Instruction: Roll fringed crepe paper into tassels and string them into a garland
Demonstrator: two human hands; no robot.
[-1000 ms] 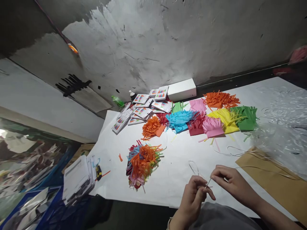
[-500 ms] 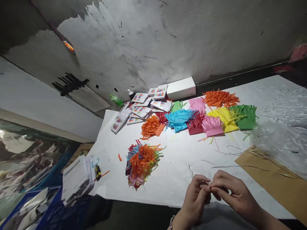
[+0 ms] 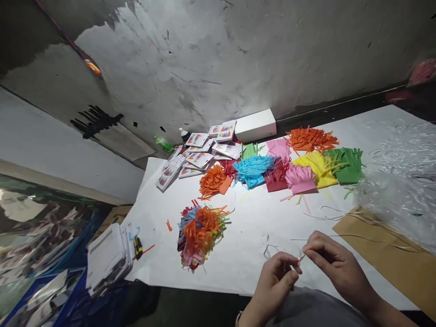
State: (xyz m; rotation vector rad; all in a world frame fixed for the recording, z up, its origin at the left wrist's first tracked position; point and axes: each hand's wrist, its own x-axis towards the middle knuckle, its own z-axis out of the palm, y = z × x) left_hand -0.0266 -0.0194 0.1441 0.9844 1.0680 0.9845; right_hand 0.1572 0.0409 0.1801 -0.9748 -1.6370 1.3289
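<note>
Near the front edge of the white-covered table point(image 3: 238, 268), my left hand point(image 3: 277, 277) and my right hand point(image 3: 335, 263) are close together, both pinching a thin pale string point(image 3: 301, 258) that spans the small gap between their fingertips. A looped length of string point(image 3: 267, 245) lies just beyond my left hand. To the left sits a bundle of mixed-colour paper fringe point(image 3: 201, 231). Farther back are fringed paper pieces: blue point(image 3: 254, 170), orange point(image 3: 213, 181), pink point(image 3: 301, 178), yellow point(image 3: 318, 168) and green point(image 3: 349, 165).
Printed packets point(image 3: 199, 159) are heaped beside a white box point(image 3: 255, 126). A yellow-black cutter point(image 3: 138, 248) lies by stacked white sheets point(image 3: 107, 254). Brown paper point(image 3: 384, 254) and clear plastic point(image 3: 391, 204) cover the right side. Blue crates point(image 3: 73, 290) stand lower left.
My hands have moved slightly apart, with my right hand a little higher. A stretch of string now shows between them, and the loop beyond my left hand has changed shape.
</note>
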